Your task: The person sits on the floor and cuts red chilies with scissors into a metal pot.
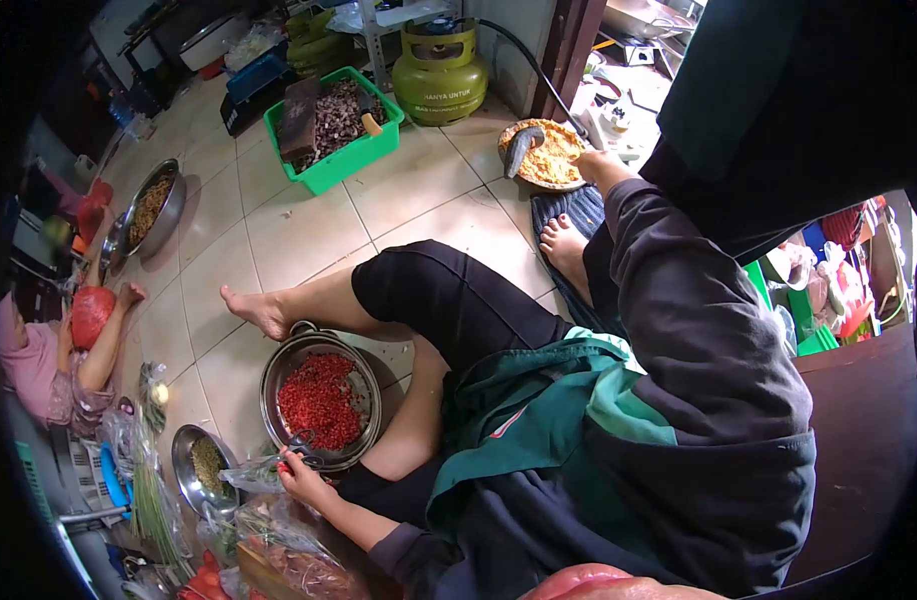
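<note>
My left hand [304, 482] is closed around the handles of a pair of scissors [303, 445], held at the near rim of a metal pot. Small chopped red chillies [323, 400] cover much of the bottom of this pot [268, 400], which stands between my legs. On the other side, my right arm stretches out to a stone mortar [553, 186] on the floor. There my right hand [602, 168] grips the mortar's edge, its fingertips partly hidden. Orange-yellow paste [558, 150] fills the mortar, and a dark pestle [522, 148] leans in it.
A green crate [348, 165] of dark chopped pieces and a gas cylinder [440, 80] stand ahead. Beside me are a metal bowl [193, 440] and plastic bags [298, 550]. Another person [43, 360] sits opposite. Someone's bare foot [566, 250] rests near the mortar.
</note>
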{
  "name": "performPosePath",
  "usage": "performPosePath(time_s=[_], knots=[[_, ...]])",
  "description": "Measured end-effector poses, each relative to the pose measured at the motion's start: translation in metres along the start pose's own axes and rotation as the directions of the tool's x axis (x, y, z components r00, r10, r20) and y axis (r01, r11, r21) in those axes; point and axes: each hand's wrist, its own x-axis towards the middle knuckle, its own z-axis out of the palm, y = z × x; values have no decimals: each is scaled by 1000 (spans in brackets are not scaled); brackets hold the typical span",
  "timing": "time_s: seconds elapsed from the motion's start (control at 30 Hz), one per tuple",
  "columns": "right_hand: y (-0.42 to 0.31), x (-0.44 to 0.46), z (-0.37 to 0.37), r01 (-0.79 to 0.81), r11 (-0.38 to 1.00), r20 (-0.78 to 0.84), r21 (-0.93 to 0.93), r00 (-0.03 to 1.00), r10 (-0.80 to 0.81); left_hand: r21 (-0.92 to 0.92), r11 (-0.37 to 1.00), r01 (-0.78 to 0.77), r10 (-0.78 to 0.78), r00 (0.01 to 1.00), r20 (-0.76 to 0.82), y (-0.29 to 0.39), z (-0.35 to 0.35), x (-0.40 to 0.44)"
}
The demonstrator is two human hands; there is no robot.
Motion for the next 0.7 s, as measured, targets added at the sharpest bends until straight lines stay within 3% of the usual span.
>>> performPosePath(time_s=[0.17, 0.27, 0.3, 0.33, 0.37, 0.4, 0.43, 0.47, 0.5, 0.53, 0.57, 0.6, 0.67, 0.7], knots=[[3, -4, -19, -13, 998, 124, 63, 992, 5, 23, 1000, -12, 11, 1000, 10, -5, -3, 4], [-11, 28, -18, 122, 979, 429, -166, 903, -40, -13, 1000, 7, -6, 1000, 11, -5, -3, 3], [-16, 26, -19, 225, 952, 385, -208, 914, -132, -51, 999, 13, -13, 1000, 8, -7, -2, 4], [-47, -13, -76, 226, 962, 297, -153, 939, -174, -26, 999, -21, 21, 1000, -7, -13, -3, 8], [-69, -23, -88, 145, 989, 219, -30, 966, -135, 5, 999, -53, 53, 998, -18, -24, -3, 16], [-82, -3, -61, 270, 962, 57, 39, 961, -272, 37, 995, -87, 88, 996, -25, -34, -2, 22], [-108, -31, -95, 426, 887, -41, 179, 904, -426, 7, 996, -85, 85, 996, -17, -40, -1, 27], [-133, -33, -89, 510, 793, -194, 333, 860, -472, -17, 998, -64, 64, 998, -6, -38, -2, 24], [-168, -54, -123, 474, 765, -24, 436, 856, -517, -38, 998, -44, 44, 999, 2, -30, -3, 19], [-192, -72, -139, 619, 568, -143, 542, 734, -664, -61, 998, -24, 24, 1000, 8, -23, -4, 15], [-222, -94, -153, 449, 504, -69, 738, 793, -605, -40, 999, -17, 17, 1000, -1, -19, -4, 12], [-256, -99, -144, 370, 353, -59, 859, 757, -650, -49, 999, -22, 22, 1000, 1, -16, -5, 10], [-291, -152, -186, 472, 567, -50, 675, 796, -603, -63, 998, -29, 30, 1000, 11, -13, -6, 8], [-303, -161, -189, 574, 573, -136, 585, 766, -628, -98, 995, -23, 24, 1000, 8, -17, -5, 11]])
